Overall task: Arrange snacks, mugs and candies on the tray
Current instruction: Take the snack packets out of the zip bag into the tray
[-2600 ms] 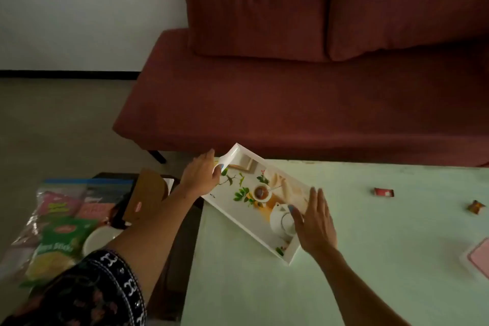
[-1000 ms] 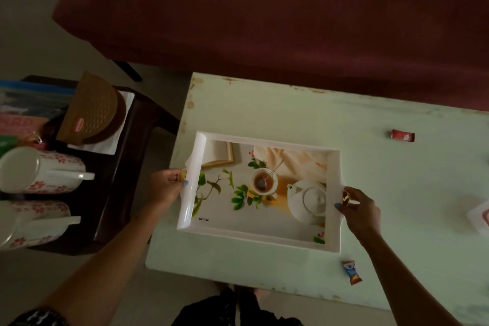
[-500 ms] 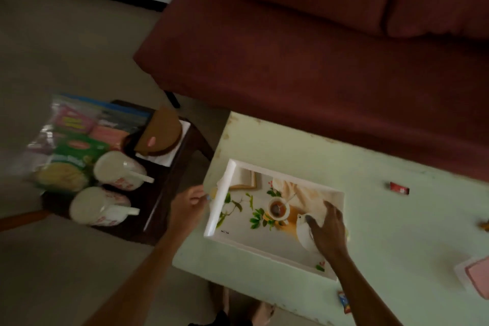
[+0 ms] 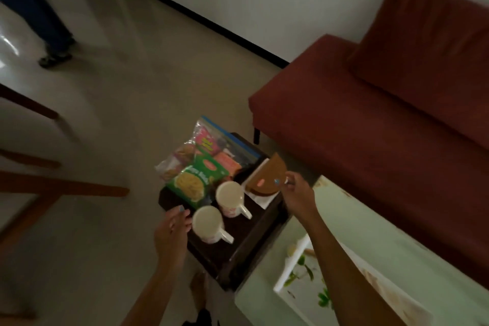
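The white printed tray (image 4: pixel 285 274) lies on the pale green table (image 4: pixel 397 254) at lower right, partly behind my right forearm. Two white mugs stand on the dark side table (image 4: pixel 239 249): a near mug (image 4: pixel 205 223) and a far mug (image 4: pixel 229 194). My left hand (image 4: pixel 172 230) is beside the near mug with fingers apart, holding nothing. My right hand (image 4: pixel 297 194) has its thumb on the edge of a brown half-round pack (image 4: pixel 267 174); whether it grips the pack is unclear. A green snack bag (image 4: pixel 194 185) lies in front of a clear bag of snacks (image 4: pixel 211 147).
A dark red sofa (image 4: pixel 370 119) runs along the far side of the table. Wooden chair legs (image 4: pixel 53 188) stand on the floor at left. Another person's legs (image 4: pixel 39 10) are at upper left. A white napkin (image 4: pixel 260 200) lies under the brown pack.
Both hands have left the tray and moved left to the side table. My view has swung left, so the tray now sits at the lower right corner.
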Tool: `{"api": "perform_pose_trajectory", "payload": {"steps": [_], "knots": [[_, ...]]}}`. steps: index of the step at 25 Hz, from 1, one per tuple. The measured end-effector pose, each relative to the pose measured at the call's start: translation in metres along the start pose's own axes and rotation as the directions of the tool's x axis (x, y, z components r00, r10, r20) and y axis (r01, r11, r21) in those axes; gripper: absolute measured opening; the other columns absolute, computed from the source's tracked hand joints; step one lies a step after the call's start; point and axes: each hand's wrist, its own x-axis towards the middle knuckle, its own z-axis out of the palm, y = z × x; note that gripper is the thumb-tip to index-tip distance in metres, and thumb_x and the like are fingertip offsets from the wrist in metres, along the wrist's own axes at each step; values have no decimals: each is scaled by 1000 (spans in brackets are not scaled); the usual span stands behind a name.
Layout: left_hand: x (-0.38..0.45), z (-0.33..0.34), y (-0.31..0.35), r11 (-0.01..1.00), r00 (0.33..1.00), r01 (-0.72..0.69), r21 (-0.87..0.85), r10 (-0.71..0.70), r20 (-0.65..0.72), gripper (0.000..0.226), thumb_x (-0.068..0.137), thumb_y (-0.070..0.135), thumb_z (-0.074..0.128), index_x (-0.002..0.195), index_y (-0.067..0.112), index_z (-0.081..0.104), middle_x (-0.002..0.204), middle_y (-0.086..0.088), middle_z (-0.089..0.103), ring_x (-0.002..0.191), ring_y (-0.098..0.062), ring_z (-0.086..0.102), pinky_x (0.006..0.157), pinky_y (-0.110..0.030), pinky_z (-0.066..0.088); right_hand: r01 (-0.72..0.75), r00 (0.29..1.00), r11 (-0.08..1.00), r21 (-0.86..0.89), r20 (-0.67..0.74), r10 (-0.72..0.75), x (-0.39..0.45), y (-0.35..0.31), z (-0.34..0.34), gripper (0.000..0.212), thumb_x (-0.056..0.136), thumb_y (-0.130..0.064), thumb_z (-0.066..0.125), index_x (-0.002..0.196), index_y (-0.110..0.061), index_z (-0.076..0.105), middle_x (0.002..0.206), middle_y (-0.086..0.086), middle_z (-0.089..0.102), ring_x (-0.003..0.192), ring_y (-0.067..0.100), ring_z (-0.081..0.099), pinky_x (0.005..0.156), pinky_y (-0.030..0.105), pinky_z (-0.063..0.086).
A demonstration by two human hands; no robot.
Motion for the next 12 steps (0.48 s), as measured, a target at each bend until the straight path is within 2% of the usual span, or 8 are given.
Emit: {"api": "perform_pose_trajectory", "payload": {"steps": [2,3,4,5,7,9,10,12], "knots": [[44,-6,-1,986,986,169,-8,-169,2,21,97,18,42,90,6,58,89,-14,57,64,-13,58,64,-21,50,-38,999,999,5,27,38,33,-28,29,42,89,-29,60,128,-12,53,127,9,60,108,20,58,84,15,47],[66,-8,-3,968,969,247,48,-246,-21,20,94,25,47,81,13,57,86,-12,56,63,-13,56,62,-20,49,-27,999,999,-27,41,28,52,-38,45,43,89,-31,60,128,-14,54,128,7,60,111,19,57,88,18,47],[86,-9,-5,947,952,306,96,-301,-56,19,90,29,55,81,12,57,89,-14,56,68,-18,56,66,-25,50,-4,998,997,-83,66,10,70,-45,60,45,89,-34,60,129,-16,53,130,5,59,115,20,56,91,22,44],[106,-6,-7,924,933,359,129,-353,-74,24,86,29,61,91,7,60,96,-19,56,78,-25,58,74,-33,51,8,995,992,-127,96,4,92,-51,75,47,89,-35,59,132,-17,51,133,3,57,119,20,55,92,25,41],[132,1,-10,875,880,474,99,-467,-84,55,80,31,69,121,-1,52,112,-23,55,94,-29,58,88,-42,49,-22,985,994,-110,168,40,133,-59,99,53,89,-32,60,137,-15,45,139,6,52,126,24,50,99,31,42],[152,5,-16,856,853,516,17,-512,-100,73,73,33,74,128,-4,44,111,-20,56,97,-27,58,91,-42,50,-45,975,990,-130,210,72,168,-64,120,55,91,-27,59,140,-12,40,144,11,46,131,27,44,107,39,39],[160,7,-19,847,842,531,-22,-530,-95,72,73,32,75,128,-3,45,111,-17,57,99,-27,58,91,-42,50,-37,971,985,-171,225,76,184,-64,131,54,93,-26,55,142,-12,37,146,11,43,133,28,42,109,39,37],[170,11,-27,834,834,546,-80,-551,-43,55,74,29,74,119,5,54,108,-11,61,99,-24,59,82,-39,52,-22,964,968,-248,251,86,206,-59,149,52,98,-24,45,146,-13,28,151,11,36,137,28,36,113,40,31]]}}
